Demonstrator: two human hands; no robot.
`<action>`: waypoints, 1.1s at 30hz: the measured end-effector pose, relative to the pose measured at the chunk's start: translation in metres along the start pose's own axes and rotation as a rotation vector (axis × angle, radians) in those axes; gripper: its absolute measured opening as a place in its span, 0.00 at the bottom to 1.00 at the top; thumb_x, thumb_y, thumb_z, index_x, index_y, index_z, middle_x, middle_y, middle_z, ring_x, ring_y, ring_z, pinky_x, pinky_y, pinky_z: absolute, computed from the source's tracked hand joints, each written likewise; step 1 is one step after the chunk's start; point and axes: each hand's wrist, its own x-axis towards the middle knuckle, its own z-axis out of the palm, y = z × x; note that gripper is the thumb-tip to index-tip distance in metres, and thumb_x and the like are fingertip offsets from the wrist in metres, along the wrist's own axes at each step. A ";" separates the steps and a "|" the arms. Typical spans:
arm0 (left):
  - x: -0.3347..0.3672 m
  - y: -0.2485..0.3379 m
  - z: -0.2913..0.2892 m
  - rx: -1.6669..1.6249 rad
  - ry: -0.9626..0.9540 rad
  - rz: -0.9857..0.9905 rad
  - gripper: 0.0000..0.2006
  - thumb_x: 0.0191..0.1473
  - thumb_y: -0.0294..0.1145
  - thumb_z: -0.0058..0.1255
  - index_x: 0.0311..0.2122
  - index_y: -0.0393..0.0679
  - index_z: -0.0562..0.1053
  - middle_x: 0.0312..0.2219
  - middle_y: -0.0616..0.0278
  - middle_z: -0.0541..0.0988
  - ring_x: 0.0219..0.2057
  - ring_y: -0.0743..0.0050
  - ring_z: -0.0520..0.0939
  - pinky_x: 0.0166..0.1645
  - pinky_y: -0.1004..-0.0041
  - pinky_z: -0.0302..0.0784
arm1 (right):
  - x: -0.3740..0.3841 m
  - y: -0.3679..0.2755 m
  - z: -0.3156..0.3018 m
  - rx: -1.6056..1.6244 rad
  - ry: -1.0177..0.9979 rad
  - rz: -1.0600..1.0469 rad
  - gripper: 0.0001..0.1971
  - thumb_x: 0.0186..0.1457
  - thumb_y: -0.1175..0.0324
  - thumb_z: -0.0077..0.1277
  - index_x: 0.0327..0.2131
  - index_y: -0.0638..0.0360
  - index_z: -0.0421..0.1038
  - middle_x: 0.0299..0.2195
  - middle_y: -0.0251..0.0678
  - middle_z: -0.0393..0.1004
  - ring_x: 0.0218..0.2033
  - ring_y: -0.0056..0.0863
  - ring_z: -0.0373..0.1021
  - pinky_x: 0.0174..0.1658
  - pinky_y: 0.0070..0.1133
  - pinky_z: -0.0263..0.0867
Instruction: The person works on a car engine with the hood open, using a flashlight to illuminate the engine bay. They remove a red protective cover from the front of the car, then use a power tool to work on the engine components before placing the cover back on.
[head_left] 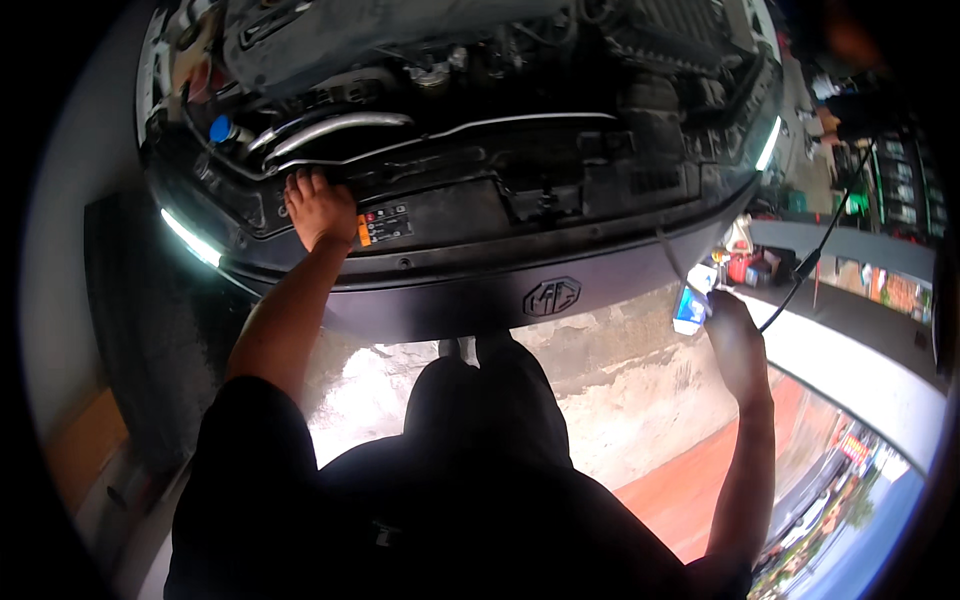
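My left hand (322, 208) lies on the black plastic cover (455, 205) at the front of a car's engine bay, just left of a small label (386, 227). Its fingers are bent over the cover's inner edge and hold nothing I can see. Off to the right, my right hand (738, 340) is closed and smeared by motion, out in front of the bumper. A thin dark rod-like tool (674, 258) runs from it up toward the bumper; its kind is unclear. A blue and white package (690, 311) shows beside the fingers; I cannot tell whether they touch it.
Behind the cover lies the engine (390, 40), with a silver pipe (340, 132) and a blue cap (221, 129) at left. Lit lamps (769, 144) edge both front corners. A dark cable (815, 255) hangs at right, near a grey beam (850, 250). Another person's arm (832, 122) shows far right.
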 end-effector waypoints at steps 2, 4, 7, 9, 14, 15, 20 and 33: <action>-0.002 -0.002 0.012 0.016 0.012 0.012 0.21 0.54 0.39 0.43 0.51 0.39 0.70 0.54 0.49 0.69 0.61 0.47 0.64 0.67 0.55 0.54 | -0.071 0.030 0.017 -0.171 -0.078 0.038 0.24 0.45 0.81 0.53 0.49 0.55 0.72 0.50 0.41 0.73 0.45 0.45 0.74 0.47 0.34 0.69; -0.004 -0.007 0.014 0.062 0.041 0.022 0.20 0.54 0.40 0.43 0.48 0.39 0.71 0.50 0.50 0.72 0.58 0.47 0.67 0.64 0.55 0.58 | -0.131 0.046 0.053 -0.324 -0.217 0.064 0.26 0.41 0.81 0.54 0.48 0.52 0.71 0.47 0.38 0.73 0.41 0.40 0.75 0.40 0.35 0.69; 0.005 -0.008 0.020 0.126 0.021 0.023 0.19 0.55 0.43 0.41 0.45 0.40 0.72 0.46 0.49 0.74 0.53 0.47 0.72 0.59 0.53 0.65 | -0.187 0.058 0.126 -0.417 -0.141 0.074 0.19 0.43 0.76 0.55 0.42 0.51 0.68 0.36 0.34 0.71 0.34 0.36 0.73 0.34 0.35 0.67; 0.007 -0.020 0.041 0.122 0.037 0.023 0.20 0.55 0.45 0.42 0.45 0.40 0.72 0.46 0.48 0.74 0.51 0.45 0.73 0.56 0.53 0.68 | -0.209 0.082 0.193 -0.481 -0.167 0.102 0.14 0.47 0.73 0.54 0.39 0.50 0.67 0.33 0.34 0.70 0.32 0.35 0.73 0.31 0.33 0.67; -0.010 -0.042 0.026 -0.236 0.410 0.348 0.25 0.55 0.38 0.51 0.55 0.35 0.68 0.48 0.43 0.73 0.50 0.41 0.74 0.56 0.52 0.68 | -0.219 0.122 0.341 -0.472 -0.084 0.184 0.07 0.52 0.68 0.49 0.36 0.50 0.71 0.33 0.32 0.72 0.35 0.31 0.74 0.35 0.30 0.67; -0.054 -0.010 0.001 -0.432 0.414 0.468 0.23 0.56 0.34 0.49 0.56 0.33 0.67 0.47 0.44 0.73 0.50 0.44 0.75 0.56 0.55 0.69 | -0.219 0.131 0.358 -0.482 -0.037 0.173 0.06 0.51 0.68 0.49 0.34 0.50 0.71 0.32 0.31 0.72 0.36 0.30 0.73 0.35 0.29 0.67; -0.380 0.102 -0.041 -0.788 -0.311 0.772 0.15 0.57 0.24 0.41 0.49 0.34 0.70 0.45 0.50 0.75 0.46 0.56 0.77 0.51 0.63 0.72 | -0.182 0.215 0.453 -0.540 0.207 -0.016 0.06 0.51 0.67 0.50 0.34 0.49 0.72 0.32 0.29 0.71 0.38 0.28 0.70 0.39 0.26 0.63; -0.508 0.262 0.193 -0.609 -0.384 1.007 0.16 0.49 0.18 0.50 0.46 0.37 0.73 0.44 0.48 0.77 0.46 0.49 0.79 0.50 0.65 0.74 | -0.108 0.436 0.443 -0.698 0.680 -0.182 0.05 0.52 0.68 0.47 0.32 0.56 0.71 0.32 0.34 0.71 0.40 0.33 0.71 0.40 0.27 0.70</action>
